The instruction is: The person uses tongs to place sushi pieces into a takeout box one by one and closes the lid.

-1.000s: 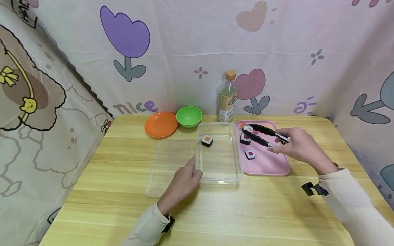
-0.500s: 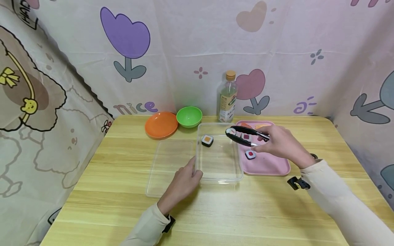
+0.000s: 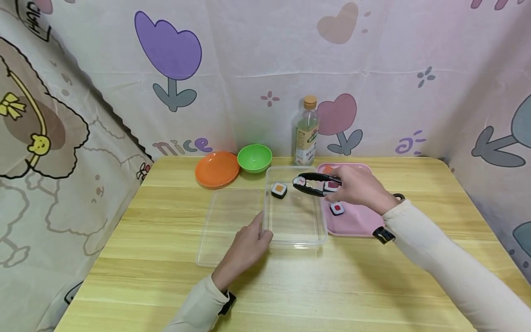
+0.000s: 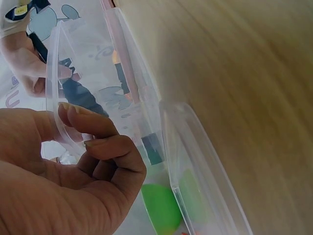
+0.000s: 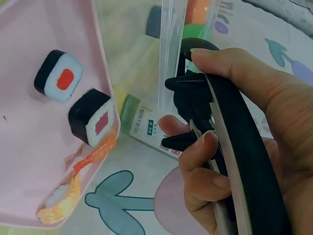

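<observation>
In the head view my left hand grips the near-left corner of a clear plastic container, its fingers curled over the rim in the left wrist view. Black-tipped tongs are held in my right hand. Between their tips is a small white sushi roll, over the container's far half. Inside the container lies a sushi roll with an orange centre. The pink tray bears a red-centred roll, a larger dark-red-centred roll and a shrimp sushi.
A clear flat lid lies left of the container. Behind stand an orange plate, a green bowl and a tall bottle close to the container's far edge. A patterned cloth hangs behind the table.
My right hand has carried the tongs and the white sushi roll leftward from above the pink tray to over the container. My left hand stays at the container's corner.
</observation>
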### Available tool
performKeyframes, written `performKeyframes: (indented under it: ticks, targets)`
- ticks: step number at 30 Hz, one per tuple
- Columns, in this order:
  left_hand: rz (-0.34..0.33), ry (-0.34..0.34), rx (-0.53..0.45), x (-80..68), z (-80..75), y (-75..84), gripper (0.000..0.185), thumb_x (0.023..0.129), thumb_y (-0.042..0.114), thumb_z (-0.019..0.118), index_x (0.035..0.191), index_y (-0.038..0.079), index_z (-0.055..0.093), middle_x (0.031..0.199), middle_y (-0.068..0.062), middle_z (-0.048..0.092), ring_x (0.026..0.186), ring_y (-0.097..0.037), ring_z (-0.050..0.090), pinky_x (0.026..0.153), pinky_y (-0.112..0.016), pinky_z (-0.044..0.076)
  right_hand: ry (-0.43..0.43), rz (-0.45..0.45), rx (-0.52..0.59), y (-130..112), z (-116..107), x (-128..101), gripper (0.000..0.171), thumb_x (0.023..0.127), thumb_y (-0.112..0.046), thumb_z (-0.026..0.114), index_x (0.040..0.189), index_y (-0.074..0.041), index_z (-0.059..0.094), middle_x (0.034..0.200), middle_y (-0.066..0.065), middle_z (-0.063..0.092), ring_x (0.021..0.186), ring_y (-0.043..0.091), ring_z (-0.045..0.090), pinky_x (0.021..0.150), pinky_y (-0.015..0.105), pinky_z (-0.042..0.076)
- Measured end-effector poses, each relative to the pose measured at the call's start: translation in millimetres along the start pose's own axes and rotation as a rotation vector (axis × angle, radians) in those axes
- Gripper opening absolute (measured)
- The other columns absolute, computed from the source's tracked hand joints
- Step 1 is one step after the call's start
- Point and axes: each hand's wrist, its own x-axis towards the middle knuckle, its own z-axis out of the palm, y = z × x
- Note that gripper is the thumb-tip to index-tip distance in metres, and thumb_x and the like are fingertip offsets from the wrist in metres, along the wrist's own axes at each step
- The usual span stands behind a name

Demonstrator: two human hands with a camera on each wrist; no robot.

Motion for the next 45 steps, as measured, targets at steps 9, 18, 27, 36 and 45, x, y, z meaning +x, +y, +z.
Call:
performKeyframes:
  ticks: [9, 18, 27, 36, 45]
  targets:
    - [-0.005, 0.002, -0.002, -0.2, -0.4, 0.8, 0.063, 0.095, 0.015, 0.047, 0.155, 0.003, 0.035, 0.057, 0.007, 0.041, 0.044, -0.009, 0.032, 0.04, -0.025, 0.026, -0.094, 0.03, -0.038, -13, -3, 14, 0.027, 0.071, -0.021, 0.087, 0.09, -0.012, 0.07, 0.068, -0.001, 0.056, 0.061, 0.016, 0.05, 0.05, 0.032, 0.036]
    - [-0.007, 0.002, -0.008, 0.1, 0.4, 0.4, 0.064, 0.095, 0.016, 0.047, 0.156, 0.001, 0.033, 0.056, 0.007, 0.04, 0.045, -0.008, 0.032, 0.04, -0.024, 0.026, -0.11, 0.034, -0.114, -23, -1, 26, 0.021, 0.067, -0.012, 0.084, 0.081, -0.009, 0.069, 0.072, 0.001, 0.058, 0.065, 0.02, 0.051, 0.053, 0.035, 0.041]
    - [-0.001, 0.0, -0.007, 0.5, 0.8, -0.5, 0.064, 0.095, 0.015, 0.047, 0.156, 0.0, 0.033, 0.056, 0.007, 0.04, 0.045, -0.008, 0.031, 0.04, -0.024, 0.025, -0.128, 0.039, -0.199, -30, 2, 35, 0.024, 0.065, -0.009, 0.083, 0.083, -0.006, 0.069, 0.071, 0.003, 0.057, 0.063, 0.021, 0.05, 0.051, 0.035, 0.042]
    - [-0.003, 0.002, -0.001, 0.9, 0.9, -0.7, 0.065, 0.094, 0.015, 0.047, 0.156, 0.001, 0.033, 0.057, 0.007, 0.04, 0.045, -0.008, 0.031, 0.041, -0.025, 0.026, -0.14, 0.048, -0.186, -30, 4, 37, 0.024, 0.064, -0.009, 0.084, 0.084, -0.007, 0.069, 0.072, 0.004, 0.058, 0.061, 0.021, 0.049, 0.05, 0.033, 0.04]
    - [-0.001, 0.004, 0.002, 0.8, 0.7, -1.2, 0.065, 0.094, 0.015, 0.048, 0.156, 0.002, 0.033, 0.057, 0.008, 0.04, 0.045, -0.008, 0.032, 0.041, -0.025, 0.027, -0.136, 0.042, -0.132, -25, -4, 32, 0.023, 0.065, -0.013, 0.083, 0.082, -0.008, 0.067, 0.07, 0.001, 0.054, 0.06, 0.019, 0.047, 0.051, 0.034, 0.039]
